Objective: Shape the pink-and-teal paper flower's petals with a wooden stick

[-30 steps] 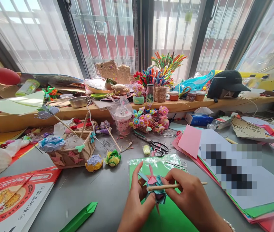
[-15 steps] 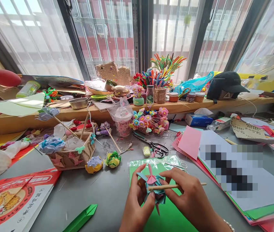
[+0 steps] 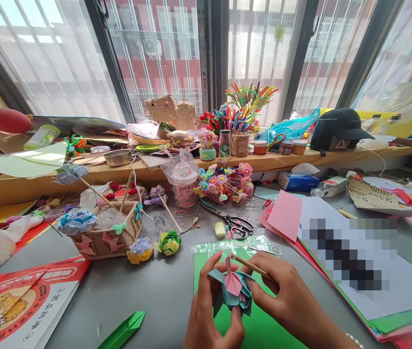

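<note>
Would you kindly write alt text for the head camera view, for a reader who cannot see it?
Two bare hands hold a teal and pink folded paper flower over a green sheet on a cluttered grey craft table; the left hand cups it, the right hand also pinches a thin wooden stick. Scissors and finished paper flowers lie behind.

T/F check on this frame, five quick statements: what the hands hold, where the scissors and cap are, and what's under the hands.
1. Both hands hold a blue and pink paper flower. True: left hand and right hand grip it.
2. The right hand also holds a wooden stick. True.
3. The scissors lie in the woven basket. False: they lie on the table, beyond the green sheet.
4. The black cap sits on the window ledge. True.
5. The hands work over a red sheet. False: it is green.
</note>
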A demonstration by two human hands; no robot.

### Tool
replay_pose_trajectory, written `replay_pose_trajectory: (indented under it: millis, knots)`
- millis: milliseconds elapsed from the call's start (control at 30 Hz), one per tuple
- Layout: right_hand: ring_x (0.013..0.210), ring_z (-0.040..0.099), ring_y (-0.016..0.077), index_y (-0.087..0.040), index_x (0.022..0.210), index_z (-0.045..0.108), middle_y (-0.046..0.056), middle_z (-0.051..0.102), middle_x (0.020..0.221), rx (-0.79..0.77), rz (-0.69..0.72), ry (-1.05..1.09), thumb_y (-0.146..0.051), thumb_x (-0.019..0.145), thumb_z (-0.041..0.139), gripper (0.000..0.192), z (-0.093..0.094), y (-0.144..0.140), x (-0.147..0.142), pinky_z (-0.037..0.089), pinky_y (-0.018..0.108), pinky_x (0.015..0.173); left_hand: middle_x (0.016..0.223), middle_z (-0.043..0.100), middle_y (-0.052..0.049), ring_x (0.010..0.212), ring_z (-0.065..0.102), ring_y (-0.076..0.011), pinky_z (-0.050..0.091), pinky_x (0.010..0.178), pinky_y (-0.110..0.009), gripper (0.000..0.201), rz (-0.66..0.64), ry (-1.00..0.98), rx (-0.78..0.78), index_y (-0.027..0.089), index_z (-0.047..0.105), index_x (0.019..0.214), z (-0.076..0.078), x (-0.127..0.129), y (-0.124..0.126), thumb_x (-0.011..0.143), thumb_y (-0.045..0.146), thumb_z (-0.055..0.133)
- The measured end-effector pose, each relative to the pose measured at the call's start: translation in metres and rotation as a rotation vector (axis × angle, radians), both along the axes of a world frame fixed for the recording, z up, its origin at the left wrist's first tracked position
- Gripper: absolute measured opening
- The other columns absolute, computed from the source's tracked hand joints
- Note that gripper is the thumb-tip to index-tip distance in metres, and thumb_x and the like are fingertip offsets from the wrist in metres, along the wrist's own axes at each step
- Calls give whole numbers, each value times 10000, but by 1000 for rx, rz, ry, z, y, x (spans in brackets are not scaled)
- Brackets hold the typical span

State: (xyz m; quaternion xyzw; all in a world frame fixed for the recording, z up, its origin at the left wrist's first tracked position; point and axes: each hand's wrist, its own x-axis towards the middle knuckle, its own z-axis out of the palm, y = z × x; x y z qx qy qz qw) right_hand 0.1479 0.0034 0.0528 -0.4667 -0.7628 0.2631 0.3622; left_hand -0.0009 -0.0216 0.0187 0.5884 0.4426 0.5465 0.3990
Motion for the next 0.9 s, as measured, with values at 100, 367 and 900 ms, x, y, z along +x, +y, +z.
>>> replay_pose_trajectory:
  millis: [100,367,900]
  knots:
    - [537,455,106,-198,760,596,-23,557,680,-9,13,-14,-126,749,513,110,-1,1,0,324,194,444,1079,559,-20,752,570,-140,456,770,-247,645,15,23,46,317,341,1256,2,0,-1,686,71,515]
    - [578,505,120,-192,775,587,-10,577,705,92,-28,-17,-66,699,495,173,-7,-2,-3,362,192,456,1128,537,-54,698,559,-132,464,743,-265,671,-16,79,68,307,275,1295,-8,-3,2,705,77,497]
    - [600,641,177,-51,879,633,120,680,703,966,12,-254,-123,868,428,218,-12,0,-9,516,244,491,890,696,-13,890,629,-167,479,795,-241,161,-48,357,244,229,646,881,22,-33,15,762,149,573]
